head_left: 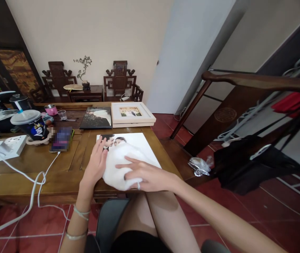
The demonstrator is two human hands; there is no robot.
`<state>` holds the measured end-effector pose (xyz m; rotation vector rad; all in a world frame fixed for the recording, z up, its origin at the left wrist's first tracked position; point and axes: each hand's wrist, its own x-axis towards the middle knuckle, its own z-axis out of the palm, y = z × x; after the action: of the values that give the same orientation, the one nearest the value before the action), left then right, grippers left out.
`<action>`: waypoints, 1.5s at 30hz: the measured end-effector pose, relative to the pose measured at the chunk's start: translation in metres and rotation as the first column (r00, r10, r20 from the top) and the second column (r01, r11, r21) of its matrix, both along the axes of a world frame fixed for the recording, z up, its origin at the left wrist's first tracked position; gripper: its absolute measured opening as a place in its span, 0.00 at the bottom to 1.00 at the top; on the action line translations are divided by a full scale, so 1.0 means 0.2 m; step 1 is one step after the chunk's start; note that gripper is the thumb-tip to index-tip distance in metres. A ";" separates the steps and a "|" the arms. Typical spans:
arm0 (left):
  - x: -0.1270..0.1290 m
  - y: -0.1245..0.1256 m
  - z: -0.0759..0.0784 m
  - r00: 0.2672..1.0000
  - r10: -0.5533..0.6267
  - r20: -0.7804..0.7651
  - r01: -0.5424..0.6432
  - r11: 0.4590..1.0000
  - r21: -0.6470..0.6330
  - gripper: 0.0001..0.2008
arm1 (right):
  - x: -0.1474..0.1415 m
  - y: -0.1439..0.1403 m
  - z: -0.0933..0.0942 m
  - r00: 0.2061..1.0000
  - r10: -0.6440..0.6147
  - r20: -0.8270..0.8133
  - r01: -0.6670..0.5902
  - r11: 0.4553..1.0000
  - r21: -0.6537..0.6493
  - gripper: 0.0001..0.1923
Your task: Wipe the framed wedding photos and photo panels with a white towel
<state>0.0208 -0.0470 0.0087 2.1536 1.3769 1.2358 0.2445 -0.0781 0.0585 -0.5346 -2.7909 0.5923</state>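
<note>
Wooden table [60,165]: both flat open hands, left hand [96,165] and right hand [146,174], press soft white cloth [116,167].

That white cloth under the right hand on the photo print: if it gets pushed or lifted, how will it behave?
The white cloth is bunched and wrinkled under the right hand, so it is probably soft, floppy and light. On the photo print, which looks smooth, it would likely slide easily. The left hand rests flat at the print's edge, perhaps steadying it.
</note>
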 end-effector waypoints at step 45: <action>0.02 0.01 0.02 0.984 -0.031 -0.176 0.028 0.999 -0.022 0.16 | 0.37 0.36 -0.17 0.764 -0.600 -0.237 0.564 0.800 -0.206 0.19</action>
<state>0.0247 -0.0450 0.0130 2.3084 1.4130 1.0372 0.3189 -0.0067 0.0245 -1.1799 -2.1410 0.6318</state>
